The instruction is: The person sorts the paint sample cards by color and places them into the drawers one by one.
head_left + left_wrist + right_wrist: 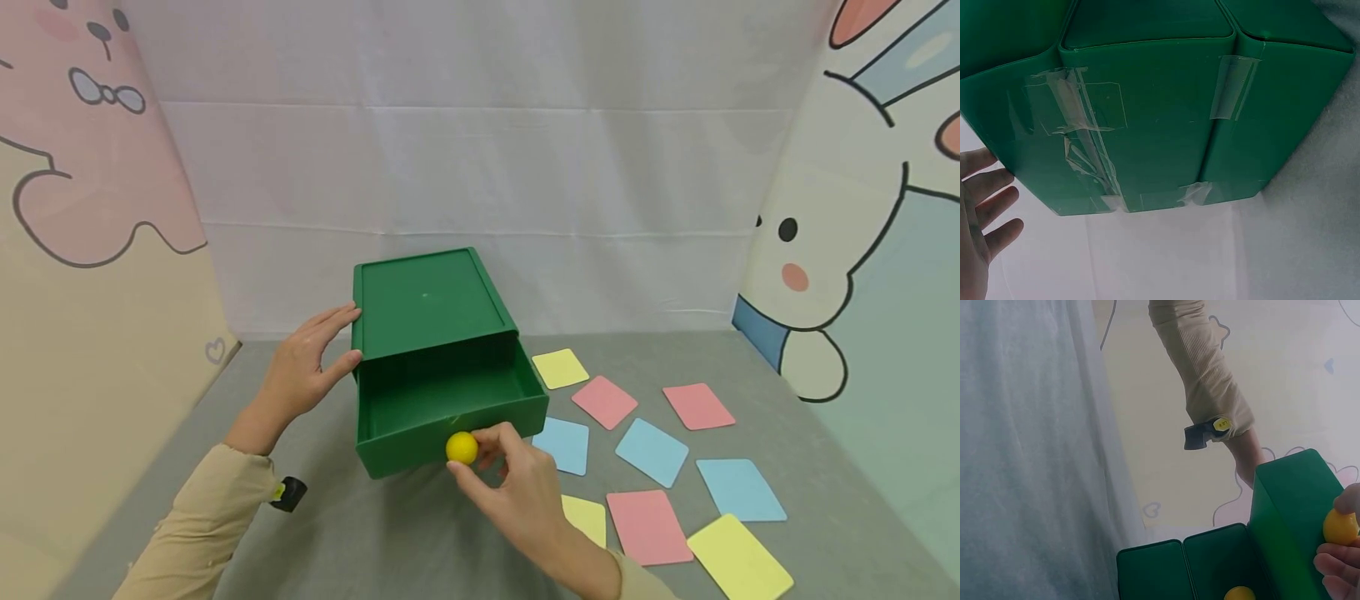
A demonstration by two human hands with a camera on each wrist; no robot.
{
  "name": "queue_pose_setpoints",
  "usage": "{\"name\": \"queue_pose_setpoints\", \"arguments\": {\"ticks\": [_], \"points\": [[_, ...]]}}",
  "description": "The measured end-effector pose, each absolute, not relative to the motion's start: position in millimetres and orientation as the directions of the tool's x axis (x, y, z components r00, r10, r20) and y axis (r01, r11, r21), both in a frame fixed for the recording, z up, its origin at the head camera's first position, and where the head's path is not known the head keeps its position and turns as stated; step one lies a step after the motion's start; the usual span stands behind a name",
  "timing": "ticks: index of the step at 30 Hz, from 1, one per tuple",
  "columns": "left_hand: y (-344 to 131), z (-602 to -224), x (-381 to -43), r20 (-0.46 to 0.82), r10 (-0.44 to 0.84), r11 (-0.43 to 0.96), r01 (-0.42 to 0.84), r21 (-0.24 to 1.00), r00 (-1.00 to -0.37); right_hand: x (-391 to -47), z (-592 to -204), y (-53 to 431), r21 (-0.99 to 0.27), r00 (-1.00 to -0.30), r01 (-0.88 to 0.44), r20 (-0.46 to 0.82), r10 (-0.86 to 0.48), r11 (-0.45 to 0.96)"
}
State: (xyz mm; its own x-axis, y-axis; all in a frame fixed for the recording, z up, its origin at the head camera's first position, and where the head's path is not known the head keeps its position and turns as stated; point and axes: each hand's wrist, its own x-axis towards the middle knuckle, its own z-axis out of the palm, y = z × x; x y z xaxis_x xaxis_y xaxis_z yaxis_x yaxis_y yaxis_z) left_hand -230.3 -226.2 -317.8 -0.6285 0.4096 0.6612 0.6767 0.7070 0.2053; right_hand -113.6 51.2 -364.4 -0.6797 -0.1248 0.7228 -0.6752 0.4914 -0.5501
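Note:
A green drawer cabinet (pixel 420 304) stands in the middle of the head view, its top drawer (pixel 450 383) pulled out and bare inside. On the drawer's front is a round yellow knob (pixel 462 448). My right hand (pixel 517 483) pinches this knob between thumb and fingers, which also shows in the right wrist view beside the knob (pixel 1340 526). My left hand (pixel 303 362) rests on the cabinet's left side near the top edge, fingers spread. Clear tape (pixel 1232 87) joins the cabinet's sections in the left wrist view. A second yellow knob (pixel 1240 594) sits on a lower drawer front.
Several pink, blue and yellow cards lie on the grey table (pixel 322 533) right of the cabinet, among them a yellow card (pixel 740 557) and a pink card (pixel 649 527). A white cloth (pixel 480 167) hangs behind. Panels with cartoon animals stand at both sides.

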Motion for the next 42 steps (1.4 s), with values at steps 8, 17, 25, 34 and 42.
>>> {"name": "queue_pose_setpoints", "arguments": {"ticks": [8,17,25,34,42], "points": [[-226.6,-319.1,-231.4,0.674,0.409,0.703,0.683,0.197,-0.615,-112.4,-365.9,51.1,-0.545,-0.675,-0.681,0.726,-0.132,0.489],[-226.2,-318.9,-230.9,0.670,0.407,0.703,0.681,0.204,-0.621,-113.0,-362.8,55.2,-0.499,-0.642,-0.711,0.748,-0.168,0.495],[-225.9,-319.2,-230.8,0.665,0.403,0.707,0.675,0.210,-0.629,-116.3,-353.2,89.2,-0.412,-0.573,-0.784,0.767,-0.288,0.463],[-227.0,-320.6,-230.0,0.666,0.399,0.707,0.674,0.214,-0.630,-120.7,-368.8,165.6,-0.349,-0.687,-0.718,0.498,-0.529,0.603],[-226.6,-320.1,-231.3,0.664,0.400,0.711,0.671,0.209,-0.631,-123.0,-395.1,235.5,-0.393,-0.825,-0.563,0.215,-0.523,0.727]]}}
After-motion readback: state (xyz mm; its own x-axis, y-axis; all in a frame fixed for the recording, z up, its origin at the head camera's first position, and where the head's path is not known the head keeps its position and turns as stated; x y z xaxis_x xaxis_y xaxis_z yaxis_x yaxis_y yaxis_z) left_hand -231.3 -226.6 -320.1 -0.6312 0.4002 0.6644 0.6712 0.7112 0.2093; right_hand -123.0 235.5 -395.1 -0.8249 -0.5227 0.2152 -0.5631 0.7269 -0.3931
